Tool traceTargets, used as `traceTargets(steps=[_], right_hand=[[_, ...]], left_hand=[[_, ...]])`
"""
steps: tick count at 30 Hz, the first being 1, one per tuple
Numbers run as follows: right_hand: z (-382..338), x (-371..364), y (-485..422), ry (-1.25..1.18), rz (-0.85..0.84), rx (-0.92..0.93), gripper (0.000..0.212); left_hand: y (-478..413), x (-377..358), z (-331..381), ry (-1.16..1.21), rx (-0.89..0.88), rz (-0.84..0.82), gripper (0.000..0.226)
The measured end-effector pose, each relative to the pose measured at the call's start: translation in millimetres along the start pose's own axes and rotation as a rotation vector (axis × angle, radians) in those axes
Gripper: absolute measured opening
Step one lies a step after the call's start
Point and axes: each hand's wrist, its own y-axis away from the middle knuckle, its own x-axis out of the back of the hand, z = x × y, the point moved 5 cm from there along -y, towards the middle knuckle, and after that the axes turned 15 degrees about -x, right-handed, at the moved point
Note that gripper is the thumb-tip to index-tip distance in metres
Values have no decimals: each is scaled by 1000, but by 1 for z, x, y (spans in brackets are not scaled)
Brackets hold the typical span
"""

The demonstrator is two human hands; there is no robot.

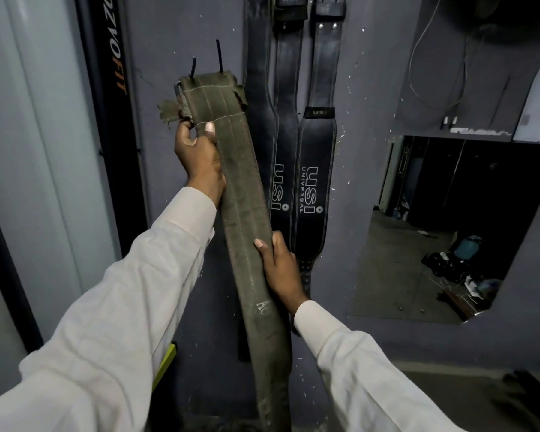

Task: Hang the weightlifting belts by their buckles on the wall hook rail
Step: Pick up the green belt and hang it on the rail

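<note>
I hold a worn olive-green canvas belt [243, 194] slanted up against the dark grey wall. My left hand [198, 157] grips it near its frayed top end, thumb on the front. My right hand [281, 269] clasps its right edge lower down. Two thin dark prongs [219, 56] stick up above the belt's top edge, and a bit of metal buckle shows at its upper left corner. Two black leather belts marked USI [315, 169] hang side by side on the wall just right of the green one. The hook rail itself is out of sight above the frame.
A black upright panel with orange lettering [113, 82] and a pale door frame stand at the left. A broken mirror [434, 226] on the right wall reflects a cluttered floor. Loose wires [434, 57] hang above it. A yellow-green object [166, 363] peeks under my left sleeve.
</note>
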Motion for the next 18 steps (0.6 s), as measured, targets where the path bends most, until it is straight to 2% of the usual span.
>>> traceTargets(steps=[2, 4, 8, 10, 13, 16, 18], right_hand=[[13, -2, 1, -72, -108, -53, 21], [32, -5, 6, -109, -237, -121, 26], [38, -7, -1, -167, -369, -203, 31], [10, -4, -12, -232, -372, -187, 36], [-64, 14, -34, -392, -298, -64, 34], [-134, 42, -57, -593, -206, 45, 32], [-147, 54, -65, -681, -203, 80, 33]], left_hand=[[-1, -3, 3, 12, -5, -3, 22], [-5, -4, 7, 23, -6, -2, 23], [-14, -4, 10, 35, 67, -91, 37], [-8, -9, 15, 33, 115, -175, 41], [15, -20, 17, 57, 163, -276, 35], [37, -29, 13, 28, 107, -374, 27], [48, -31, 14, -45, 47, -478, 23]])
